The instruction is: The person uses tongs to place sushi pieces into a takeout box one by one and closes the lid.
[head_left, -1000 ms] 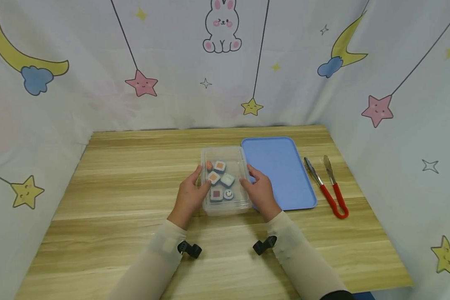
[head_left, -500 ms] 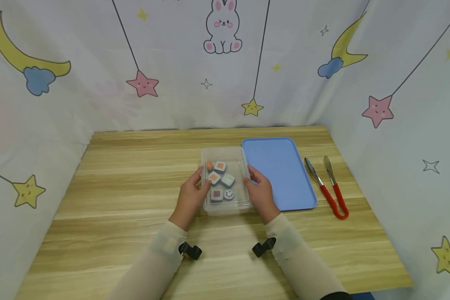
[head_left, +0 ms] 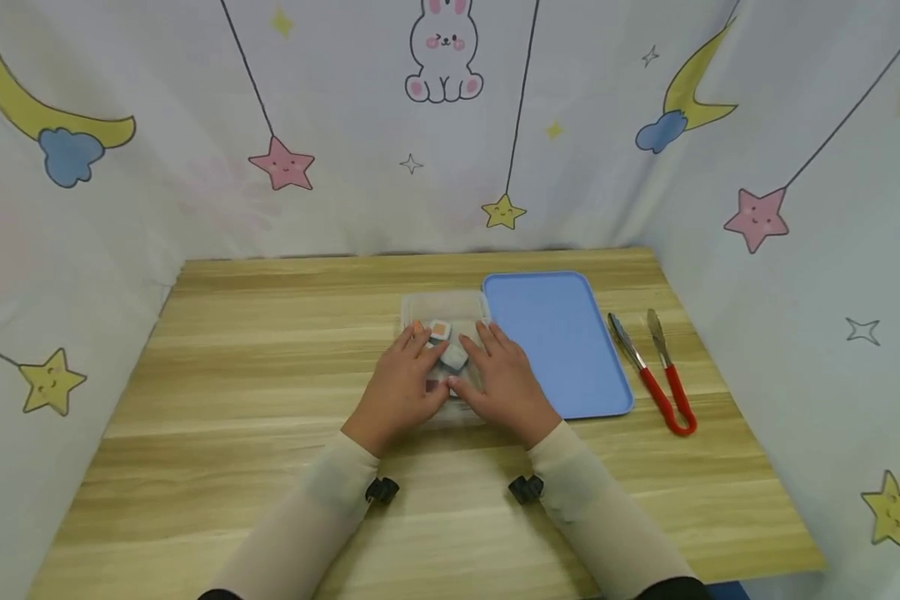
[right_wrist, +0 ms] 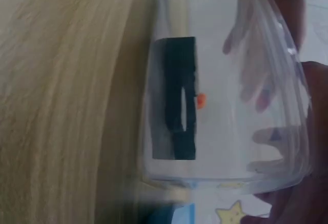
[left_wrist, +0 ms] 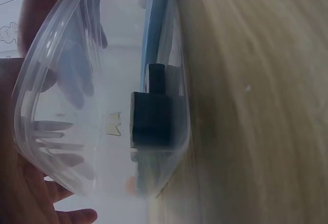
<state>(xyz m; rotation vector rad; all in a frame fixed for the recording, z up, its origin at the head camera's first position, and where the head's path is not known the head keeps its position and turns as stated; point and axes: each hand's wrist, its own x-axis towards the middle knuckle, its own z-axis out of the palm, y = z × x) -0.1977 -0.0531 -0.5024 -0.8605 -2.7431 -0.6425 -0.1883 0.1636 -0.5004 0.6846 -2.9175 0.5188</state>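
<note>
A clear plastic food container [head_left: 444, 303] with its lid on stands on the table, and several toy sushi pieces [head_left: 454, 357] lie inside it. My left hand [head_left: 399, 385] rests on the lid's left half with its fingers spread. On the right half lies my right hand [head_left: 504, 385], fingers straight and thumb close to the left thumb. Both hands cover part of the sushi. Through the container wall, the left wrist view shows the dark side of a sushi piece [left_wrist: 151, 120]; in the right wrist view an orange bit [right_wrist: 201, 101] shows beside dark pieces.
A blue tray [head_left: 555, 333] lies just right of the container. Farther right are tongs [head_left: 667, 400] with red handles, their arms spread. A curtain [head_left: 360, 208] with stars and a rabbit hangs behind the wooden table [head_left: 255, 350].
Both hands have moved from gripping the container's sides to lying on top of its lid, fingers spread and thumbs drawn together. The container, tray and tongs stay in place.
</note>
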